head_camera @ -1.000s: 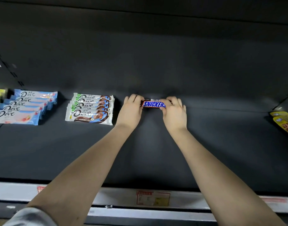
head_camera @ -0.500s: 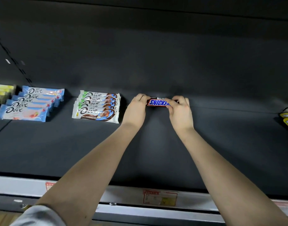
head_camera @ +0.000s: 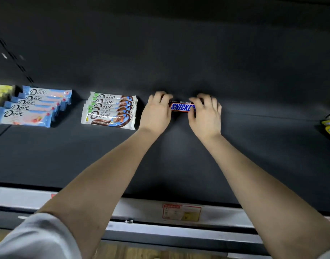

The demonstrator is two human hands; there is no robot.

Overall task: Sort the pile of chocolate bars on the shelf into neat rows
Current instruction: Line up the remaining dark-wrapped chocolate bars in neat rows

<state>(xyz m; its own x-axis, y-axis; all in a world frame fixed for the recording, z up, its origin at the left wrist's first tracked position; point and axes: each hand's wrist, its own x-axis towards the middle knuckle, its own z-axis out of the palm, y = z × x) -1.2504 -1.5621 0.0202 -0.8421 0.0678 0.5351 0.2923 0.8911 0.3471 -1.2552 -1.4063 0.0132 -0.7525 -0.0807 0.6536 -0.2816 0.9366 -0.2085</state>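
Both hands reach to the far part of the dark shelf (head_camera: 179,161) and hold one Snickers bar (head_camera: 181,107) between them. The left hand (head_camera: 156,113) has its fingers curled over the bar's left end, and the right hand (head_camera: 206,116) pinches the right end between thumb and fingers. The bar lies crosswise, label up, close to the shelf's back wall (whether it rests on the shelf or is just above it cannot be told).

Just left of the left hand lies a row of white Dove bars (head_camera: 110,111), overlapping one another from far to near. Further left, apart from these, is a row of blue Dove bars (head_camera: 33,107) laid the same way, with yellow packets (head_camera: 0,94) beside them at the left edge. More yellow packs (head_camera: 329,128) show at the far right edge, well apart from the hands. On the near front rail (head_camera: 226,214) sits a red and yellow price label (head_camera: 182,212). A light sleeve (head_camera: 39,238) covers the left upper arm.
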